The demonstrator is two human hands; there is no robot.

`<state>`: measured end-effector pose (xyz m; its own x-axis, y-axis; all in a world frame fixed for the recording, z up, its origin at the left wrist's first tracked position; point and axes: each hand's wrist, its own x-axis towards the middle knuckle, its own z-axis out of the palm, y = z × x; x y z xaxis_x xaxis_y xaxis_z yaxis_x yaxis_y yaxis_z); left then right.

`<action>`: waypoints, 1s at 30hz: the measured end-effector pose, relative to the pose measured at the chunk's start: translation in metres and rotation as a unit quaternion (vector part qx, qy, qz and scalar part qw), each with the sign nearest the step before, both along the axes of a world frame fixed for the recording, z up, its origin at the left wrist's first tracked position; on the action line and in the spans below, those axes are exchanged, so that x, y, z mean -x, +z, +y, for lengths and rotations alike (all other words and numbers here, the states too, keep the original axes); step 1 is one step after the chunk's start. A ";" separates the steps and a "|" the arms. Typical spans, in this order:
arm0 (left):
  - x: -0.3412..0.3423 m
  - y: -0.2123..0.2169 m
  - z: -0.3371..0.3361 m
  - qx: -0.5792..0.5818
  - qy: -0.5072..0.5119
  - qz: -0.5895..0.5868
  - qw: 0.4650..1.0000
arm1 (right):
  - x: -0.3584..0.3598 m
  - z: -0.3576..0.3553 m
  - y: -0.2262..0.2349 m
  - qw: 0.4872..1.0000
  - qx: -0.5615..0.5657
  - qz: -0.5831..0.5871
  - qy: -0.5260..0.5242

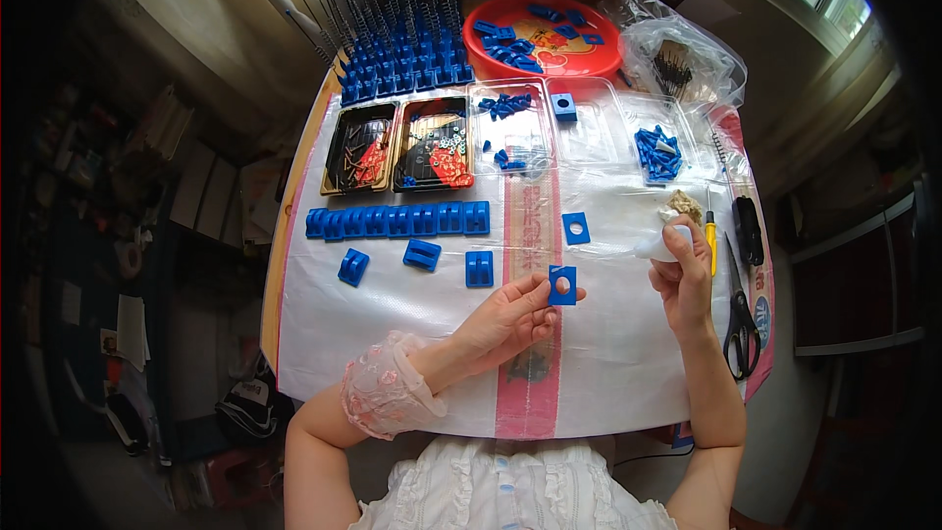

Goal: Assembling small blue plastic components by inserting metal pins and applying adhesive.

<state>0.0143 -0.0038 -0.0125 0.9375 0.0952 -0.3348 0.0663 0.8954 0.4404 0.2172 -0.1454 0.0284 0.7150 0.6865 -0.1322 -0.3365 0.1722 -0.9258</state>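
Observation:
My left hand [510, 319] pinches a small blue square plastic piece with a round hole [562, 286], held just above the white table cover. My right hand [684, 270] is closed on a white wad of cloth or tissue [659, 246] a little to the right of that piece. A second blue square with a hole [576, 228] lies flat on the cover above my left hand. Three loose blue blocks [422, 255] sit to the left, below a long row of joined blue blocks [397, 221].
Black trays [397, 145] and clear trays [579, 128] with blue parts line the back. Behind them stand a rack of blue pins [397, 29] and a red dish [545, 36]. Scissors [741, 319], a yellow screwdriver [711, 240] and a black tool [750, 228] lie at the right edge.

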 end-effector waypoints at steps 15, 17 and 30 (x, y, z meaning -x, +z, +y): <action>0.000 -0.003 0.001 0.004 -0.005 -0.008 1.000 | -0.001 0.001 -0.003 1.000 -0.003 -0.005 0.005; 0.000 -0.003 0.001 0.003 -0.005 -0.007 1.000 | -0.001 0.000 -0.003 1.000 -0.004 -0.007 0.005; 0.001 -0.002 0.001 0.005 -0.003 -0.006 1.000 | -0.002 0.000 -0.004 1.000 -0.001 -0.007 0.006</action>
<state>0.0137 -0.0031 -0.0143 0.9421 0.0853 -0.3244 0.0673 0.8994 0.4319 0.2189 -0.1453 0.0245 0.7086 0.6952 -0.1206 -0.3250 0.1698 -0.9303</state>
